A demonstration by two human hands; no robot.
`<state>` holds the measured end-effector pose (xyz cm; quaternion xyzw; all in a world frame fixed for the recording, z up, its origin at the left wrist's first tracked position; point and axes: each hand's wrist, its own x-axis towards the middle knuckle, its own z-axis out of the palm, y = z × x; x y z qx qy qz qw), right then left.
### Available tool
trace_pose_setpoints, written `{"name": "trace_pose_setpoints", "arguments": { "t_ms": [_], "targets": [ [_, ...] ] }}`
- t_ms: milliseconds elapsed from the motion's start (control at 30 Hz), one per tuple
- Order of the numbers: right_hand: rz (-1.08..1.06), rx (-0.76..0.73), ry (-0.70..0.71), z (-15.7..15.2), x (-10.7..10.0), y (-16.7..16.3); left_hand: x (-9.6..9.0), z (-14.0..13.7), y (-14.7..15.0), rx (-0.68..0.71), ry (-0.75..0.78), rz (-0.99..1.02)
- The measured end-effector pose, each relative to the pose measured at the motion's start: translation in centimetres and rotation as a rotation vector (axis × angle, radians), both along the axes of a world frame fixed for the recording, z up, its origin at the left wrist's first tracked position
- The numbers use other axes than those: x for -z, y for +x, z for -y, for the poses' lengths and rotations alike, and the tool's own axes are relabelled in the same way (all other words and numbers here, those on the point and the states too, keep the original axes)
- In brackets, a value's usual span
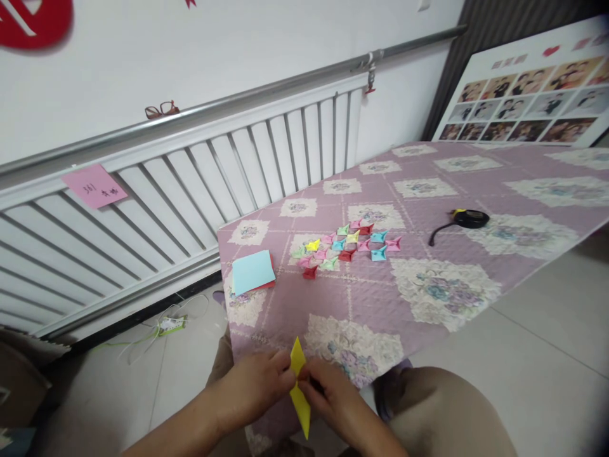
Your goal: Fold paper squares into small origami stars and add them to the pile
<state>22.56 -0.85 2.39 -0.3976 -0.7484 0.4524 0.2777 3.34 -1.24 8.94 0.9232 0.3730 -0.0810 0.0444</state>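
At the frame's bottom centre, the left hand and right hand pinched the middle of a pointed, folded yellow paper piece, seemingly light, easily creased, best held by its edges.

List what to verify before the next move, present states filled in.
1. Left hand and right hand both on the narrow, pointed yellow paper piece: ok, fingers gripping around its middle.
2. Creases in that piece sharp and aligned: cannot tell, fingers cover the middle.
3. Small, multicoloured folded paper shapes out of the hands' way: ok, grouped farther off on the lilac tablecloth with cream floral patches.
4. Stack of paper sheets, light blue on top, squared up: not ok, red paper sticks out underneath.
5. Black rounded object with a strap apart from the paper: ok, off to the right.
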Motion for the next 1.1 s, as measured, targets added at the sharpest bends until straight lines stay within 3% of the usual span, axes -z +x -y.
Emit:
{"name": "trace_pose_setpoints", "arguments": {
  "t_ms": [200,267,400,733,833,1100],
  "targets": [
    [0.034,-0.175,0.081,0.4,-1.2,0.4,-0.4,-0.4,-1.1,-0.090,-0.139,0.093],
    [0.085,-0.197,0.097,0.7,-1.1,0.3,-0.8,-0.5,-1.3,-0.059,-0.152,0.094],
    [0.185,-0.214,0.206,0.9,-0.1,-0.6,-1.4,-0.6,-1.3,-0.014,-0.147,0.035],
    [0.412,-0.160,0.495,0.3,1.6,-3.0,-1.8,-0.3,-0.5,-0.206,-0.313,0.151],
    [0.437,-0.114,0.492,0.3,1.7,-3.2,-1.9,-0.2,-0.4,-0.262,-0.329,0.165],
    [0.497,-0.125,0.407,0.0,0.8,-2.3,-0.8,-0.4,-1.7,-0.207,-0.206,0.136]
  ]
}}
